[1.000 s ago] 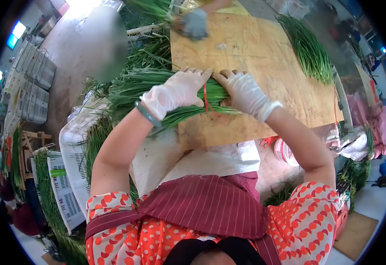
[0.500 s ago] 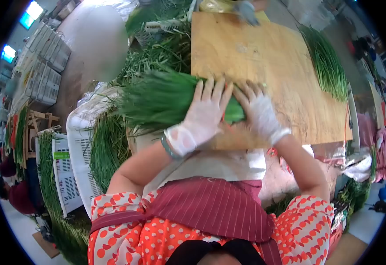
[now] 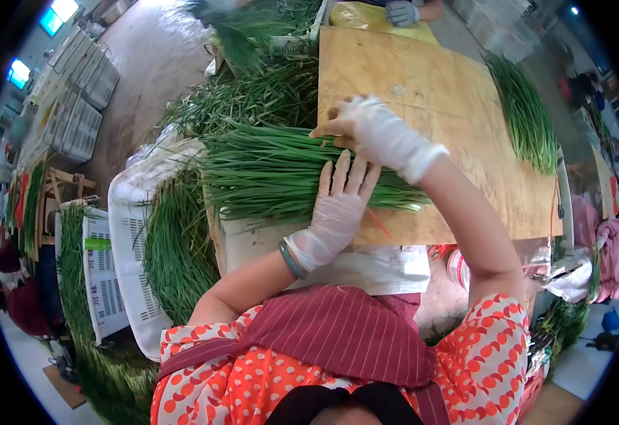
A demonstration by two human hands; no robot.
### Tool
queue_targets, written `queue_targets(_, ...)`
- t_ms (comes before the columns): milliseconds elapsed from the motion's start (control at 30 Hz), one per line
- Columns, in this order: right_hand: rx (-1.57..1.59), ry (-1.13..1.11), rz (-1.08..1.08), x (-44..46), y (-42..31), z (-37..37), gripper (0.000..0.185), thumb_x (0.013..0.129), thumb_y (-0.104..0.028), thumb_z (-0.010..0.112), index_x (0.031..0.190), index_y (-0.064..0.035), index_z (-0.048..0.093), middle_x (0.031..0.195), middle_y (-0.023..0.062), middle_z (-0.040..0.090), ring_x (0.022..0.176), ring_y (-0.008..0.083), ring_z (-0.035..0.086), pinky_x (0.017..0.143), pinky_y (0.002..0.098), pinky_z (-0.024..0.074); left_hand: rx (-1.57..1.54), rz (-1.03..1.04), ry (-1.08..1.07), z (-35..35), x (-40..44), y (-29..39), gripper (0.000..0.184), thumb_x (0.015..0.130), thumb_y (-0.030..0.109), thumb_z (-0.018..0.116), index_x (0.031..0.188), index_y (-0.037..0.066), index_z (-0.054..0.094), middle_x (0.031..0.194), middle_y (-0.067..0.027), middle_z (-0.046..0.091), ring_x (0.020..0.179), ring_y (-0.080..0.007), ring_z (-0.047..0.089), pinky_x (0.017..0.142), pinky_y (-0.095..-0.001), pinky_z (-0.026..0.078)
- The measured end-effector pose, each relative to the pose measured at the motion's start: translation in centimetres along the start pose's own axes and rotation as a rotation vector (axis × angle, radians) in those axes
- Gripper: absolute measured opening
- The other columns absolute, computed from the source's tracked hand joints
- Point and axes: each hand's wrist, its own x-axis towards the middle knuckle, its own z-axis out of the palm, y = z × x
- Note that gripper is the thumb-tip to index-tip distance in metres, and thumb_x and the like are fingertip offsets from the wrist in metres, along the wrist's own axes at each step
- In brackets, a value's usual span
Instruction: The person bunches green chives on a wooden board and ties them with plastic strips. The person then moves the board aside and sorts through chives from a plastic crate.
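1. Lying along the right edge of the worktop (image 3: 458,142) in the head view is another bunch of green stalks (image 3: 525,113); on my left are a white crate (image 3: 127,248) of greens and, farther off, a loose heap of leaves (image 3: 260,95). A co-worker's grey-gloved hand (image 3: 401,13) is at the far edge.
2. The bundle (image 3: 267,173) in front of me lies sideways on the worktop's near left part, leafy ends past its left edge.
3. My left forearm angles inward; my right comes in from the other side, wrist bent over the bundle.
4. My left hand (image 3: 336,212) presses on the bundle, fingers extended, a red strip (image 3: 379,224) just beside it.
5. My right hand (image 3: 379,134) has curled fingers at the bundle's far side; I cannot tell whether they grip anything.
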Motion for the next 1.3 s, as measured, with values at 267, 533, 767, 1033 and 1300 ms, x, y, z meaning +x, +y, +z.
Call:
queue_targets(267,-0.016,-0.373,0.156,6.5,0.3,-0.7,0.012,0.074,-0.012,0.064,0.085,-0.0136,0.069,0.079,0.0072,0.067,0.083,0.0267,0.064,0.076,0.0333,0.0493,0.067,-0.053,0.02,0.0,0.0,0.0,0.061,0.082,0.017,0.046,0.141,0.02,0.029,0.141,-0.0103,0.029,0.127,-0.0298,0.032,0.107,-0.0435,0.023)
queue_targets(533,-0.636,0.786,0.199,9.2,4.9,-1.1,0.03,0.077,-0.005,0.058,0.106,-0.0127,0.063,0.107,0.008,0.063,0.094,0.0274,0.061,0.08,0.0359,0.0491,-0.018,-0.041,-0.142,-1.4,0.3,-0.1,0.063,0.083,0.016,0.045,0.142,0.014,0.025,0.143,-0.0136,0.028,0.131,-0.0332,0.028,0.108,-0.045,0.021)
queue_targets(767,0.107,0.497,0.223,-4.7,2.3,-2.1,0.015,0.079,-0.013,0.061,0.093,-0.0085,0.067,0.084,0.0135,0.063,0.078,0.0322,0.06,0.069,0.0387,0.0472,-0.129,0.092,-0.148,-1.7,4.6,-3.4,0.098,0.061,0.036,0.077,0.138,0.004,0.027,0.128,-0.0168,0.041,0.12,-0.0345,0.039,0.103,-0.0452,0.029)
queue_targets(1033,1.273,0.564,0.687,-12.6,-2.9,4.6,0.035,0.088,-0.001,0.053,0.123,-0.0036,0.055,0.098,0.004,0.065,0.079,0.0116,0.06,0.068,0.0249,0.047,-0.326,0.072,-0.437,-1.7,9.3,-5.8,0.103,0.06,0.036,0.079,0.14,0.004,0.023,0.117,-0.018,0.051,0.108,-0.0333,0.051,0.092,-0.0403,0.041)
queue_targets(1300,1.455,0.724,0.707,-8.7,-4.1,6.2,0.024,0.091,-0.011,0.054,0.111,0.0001,0.061,0.089,0.0055,0.067,0.068,0.0082,0.058,0.061,0.0186,0.0447,-0.256,0.094,-0.273,-0.9,8.2,-5.5,0.098,0.061,0.031,0.077,0.139,0.004,0.025,0.111,-0.0176,0.053,0.103,-0.0325,0.053,0.09,-0.0398,0.041)
